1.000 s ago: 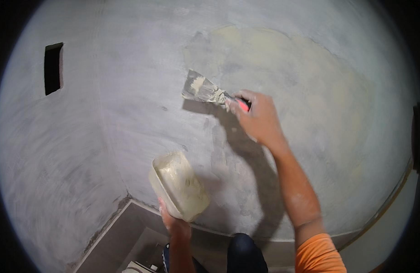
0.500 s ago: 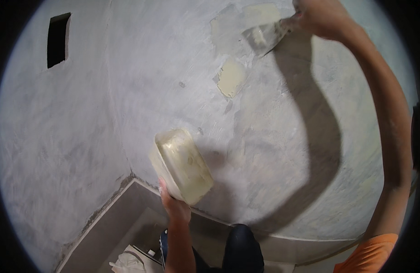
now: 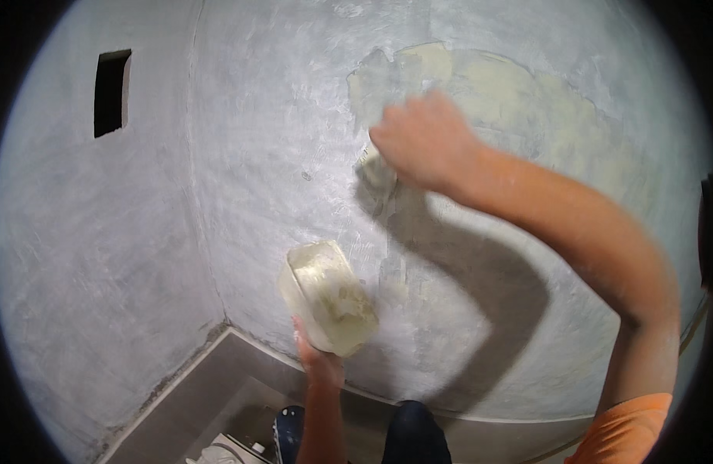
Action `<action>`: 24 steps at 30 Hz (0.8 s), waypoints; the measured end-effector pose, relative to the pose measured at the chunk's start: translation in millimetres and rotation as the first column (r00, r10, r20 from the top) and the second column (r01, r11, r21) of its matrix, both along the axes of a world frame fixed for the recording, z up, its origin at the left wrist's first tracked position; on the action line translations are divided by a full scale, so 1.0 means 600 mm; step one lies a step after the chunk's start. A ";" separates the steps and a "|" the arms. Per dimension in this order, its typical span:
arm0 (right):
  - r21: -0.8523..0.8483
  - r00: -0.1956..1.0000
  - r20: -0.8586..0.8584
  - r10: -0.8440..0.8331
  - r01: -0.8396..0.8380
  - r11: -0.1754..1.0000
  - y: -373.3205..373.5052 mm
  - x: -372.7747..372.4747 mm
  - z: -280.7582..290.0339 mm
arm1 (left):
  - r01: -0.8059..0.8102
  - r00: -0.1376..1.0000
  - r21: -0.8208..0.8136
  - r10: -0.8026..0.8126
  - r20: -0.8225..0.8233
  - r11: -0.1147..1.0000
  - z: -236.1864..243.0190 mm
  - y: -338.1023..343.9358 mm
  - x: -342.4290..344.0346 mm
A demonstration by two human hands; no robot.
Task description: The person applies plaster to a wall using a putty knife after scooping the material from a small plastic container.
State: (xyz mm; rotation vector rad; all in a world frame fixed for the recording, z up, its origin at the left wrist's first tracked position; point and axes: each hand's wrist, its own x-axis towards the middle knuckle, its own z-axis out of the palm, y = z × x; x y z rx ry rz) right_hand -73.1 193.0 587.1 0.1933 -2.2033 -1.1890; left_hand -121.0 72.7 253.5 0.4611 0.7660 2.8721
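Observation:
My right hand (image 3: 424, 141), a little blurred, is closed round the handle of a putty knife (image 3: 377, 174). Its blade points down to the left at the grey plastered wall, partly hidden by the hand and its shadow. Just above the hand spreads a cream-coloured patch of filler (image 3: 492, 87). Lower down, my left hand (image 3: 319, 359) grips a translucent, whitish rectangular tub (image 3: 335, 298) by its lower end. The tub is tilted with its open side toward me, and smears of filler coat its inside.
A dark rectangular opening (image 3: 111, 93) pierces the left wall. Grey skirting tiles (image 3: 188, 387) run along the foot of both walls. At the lower edge are my dark-clothed knee (image 3: 415, 433) and a white crumpled item (image 3: 215, 455) beside a pale box.
My right hand has swept down and left with the putty knife. The thick cream blob on the wall no longer shows. The tub sits slightly lower and further right in view.

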 end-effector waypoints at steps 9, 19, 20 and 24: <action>-0.100 0.959 -0.278 -0.051 0.024 0.995 -0.032 0.039 0.144 | 0.037 0.998 0.042 -0.038 0.043 0.998 -0.014 0.000 -0.011; -0.428 0.917 -0.052 -0.396 0.338 0.838 0.172 0.033 0.045 | -0.045 0.994 0.091 0.036 0.100 0.995 -0.043 0.000 -0.033; -0.439 0.885 -0.031 -0.465 0.406 0.802 0.160 0.045 0.075 | -0.043 0.992 0.090 0.032 0.122 0.995 -0.049 -0.003 -0.038; -0.399 0.863 -0.142 -0.485 0.399 0.826 0.098 0.118 0.170 | -0.187 0.982 0.126 0.185 0.032 0.974 -0.030 -0.057 -0.041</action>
